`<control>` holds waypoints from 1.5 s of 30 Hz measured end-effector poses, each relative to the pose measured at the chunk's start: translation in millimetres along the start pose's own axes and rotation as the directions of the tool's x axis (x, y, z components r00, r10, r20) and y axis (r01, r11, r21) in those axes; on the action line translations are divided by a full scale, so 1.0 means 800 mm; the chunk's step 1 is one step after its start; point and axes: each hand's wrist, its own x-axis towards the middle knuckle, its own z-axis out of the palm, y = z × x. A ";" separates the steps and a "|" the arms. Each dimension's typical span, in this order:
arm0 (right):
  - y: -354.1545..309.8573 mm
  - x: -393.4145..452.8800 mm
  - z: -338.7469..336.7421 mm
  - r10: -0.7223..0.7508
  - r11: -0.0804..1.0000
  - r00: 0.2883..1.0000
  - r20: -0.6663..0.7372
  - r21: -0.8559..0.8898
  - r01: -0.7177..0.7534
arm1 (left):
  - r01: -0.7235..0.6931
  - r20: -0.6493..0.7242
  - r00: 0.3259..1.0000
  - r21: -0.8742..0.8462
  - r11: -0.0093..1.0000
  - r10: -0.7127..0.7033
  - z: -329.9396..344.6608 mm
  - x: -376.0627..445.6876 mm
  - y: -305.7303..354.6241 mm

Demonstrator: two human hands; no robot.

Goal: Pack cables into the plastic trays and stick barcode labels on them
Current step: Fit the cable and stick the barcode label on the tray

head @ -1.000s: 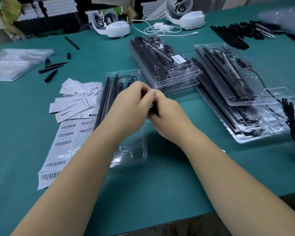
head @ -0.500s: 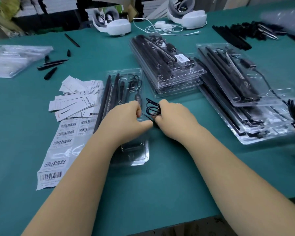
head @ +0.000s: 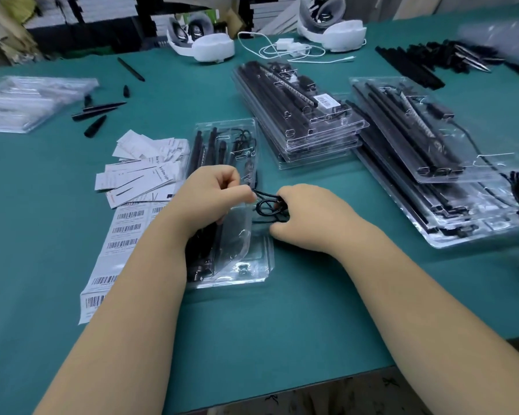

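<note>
Both hands grip one coiled black cable (head: pixel 269 205) at the open plastic tray's (head: pixel 261 259) right edge: left hand (head: pixel 215 193) pinches its end, right hand (head: pixel 309 217) clasps the coil.

"Grow Light" on white leaflet (head: pixel 144 182), barcodes unreadable

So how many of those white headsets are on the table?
2. One white headset sits at the far edge, left of centre; the other headset is farther right, beyond the white cable. Others may lie out of view.
</note>
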 end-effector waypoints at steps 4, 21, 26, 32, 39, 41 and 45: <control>-0.003 -0.001 -0.003 -0.008 0.999 0.999 -0.035 -0.033 0.007 | -0.006 -0.001 1.000 0.004 1.000 0.006 0.001 0.001 -0.001; -0.029 0.006 0.001 0.196 0.897 0.977 -0.085 0.418 -0.144 | -0.022 -0.031 0.999 -0.073 0.997 0.020 0.001 0.006 -0.007; -0.032 0.009 0.000 0.161 0.936 0.983 -0.087 0.329 -0.124 | -0.100 -0.163 0.981 0.026 0.995 0.103 0.011 0.011 -0.005; -0.037 0.013 0.013 0.269 0.889 0.946 -0.179 0.425 -0.173 | -0.111 -0.216 0.970 0.020 0.994 0.113 0.014 0.016 -0.007; -0.023 0.014 0.011 0.277 0.909 0.925 -0.258 0.384 -0.165 | -0.079 -0.217 0.974 -0.053 0.995 0.066 0.012 0.016 -0.005; -0.018 0.013 0.010 0.282 0.917 0.927 -0.248 0.354 -0.184 | -0.047 -0.255 0.967 -0.263 0.964 -0.023 0.007 0.017 -0.005; -0.012 0.011 0.012 0.296 0.905 0.931 -0.216 0.376 -0.200 | -0.073 -0.116 0.992 -0.180 0.981 0.053 0.008 0.016 -0.007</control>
